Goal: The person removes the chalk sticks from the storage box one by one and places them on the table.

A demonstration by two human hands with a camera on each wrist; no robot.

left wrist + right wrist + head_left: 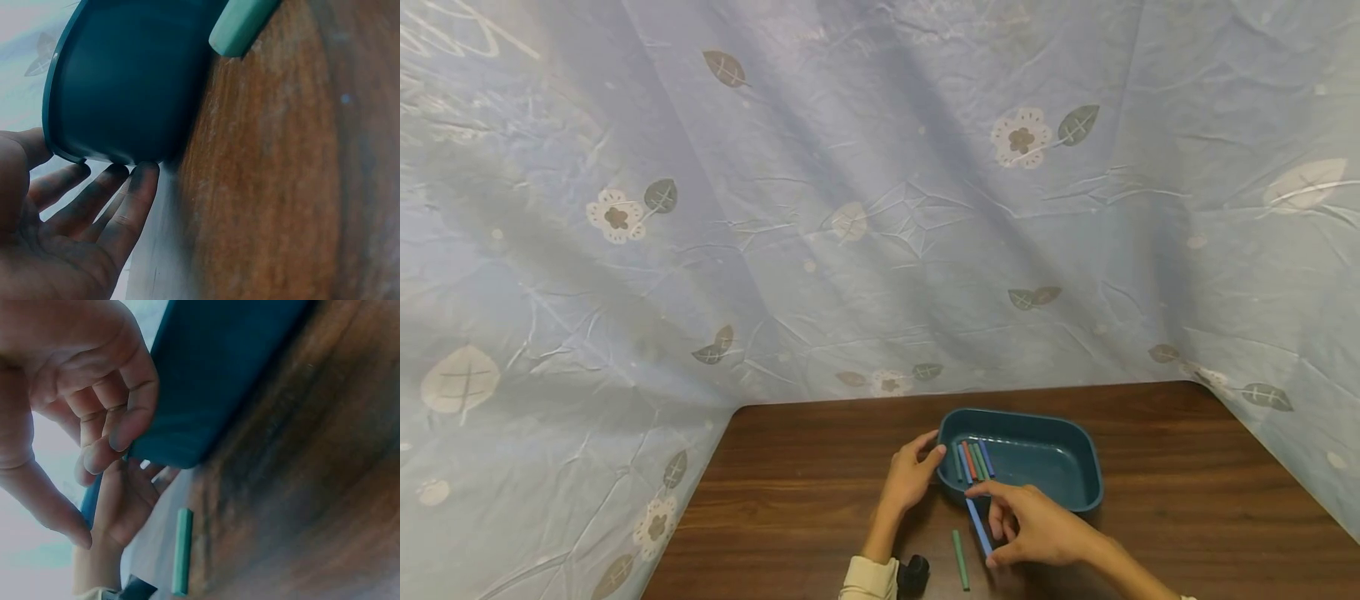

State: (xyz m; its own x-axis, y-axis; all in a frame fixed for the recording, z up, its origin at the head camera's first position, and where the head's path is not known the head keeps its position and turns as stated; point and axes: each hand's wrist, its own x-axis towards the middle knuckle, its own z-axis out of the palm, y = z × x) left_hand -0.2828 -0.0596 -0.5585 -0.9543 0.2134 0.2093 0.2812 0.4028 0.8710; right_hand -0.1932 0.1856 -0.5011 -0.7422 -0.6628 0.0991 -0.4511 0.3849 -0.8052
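Note:
A teal plastic tub [1078, 504] sits on the table. My left hand [912, 475] holds its left end, thumb at the rim and the fingers extended against the outer wall. Between thumb and index fingertip, my right hand [1037, 525] pinches a slim blue stick [978, 527] by its two ends, just outside the tub's near wall. The other right fingers are curled. Inside the tub, at its left, several similar sticks lie side by side, among them a red stick [969, 460] and a green stick [957, 462]. Another green stick [961, 560] lies on the table in front.
The wooden table [805, 500] has a dark brown grain. A pale blue sheet [880, 208] with leaf and flower prints hangs behind it and at both sides. A black wrist device [913, 575] is strapped at my left cuff.

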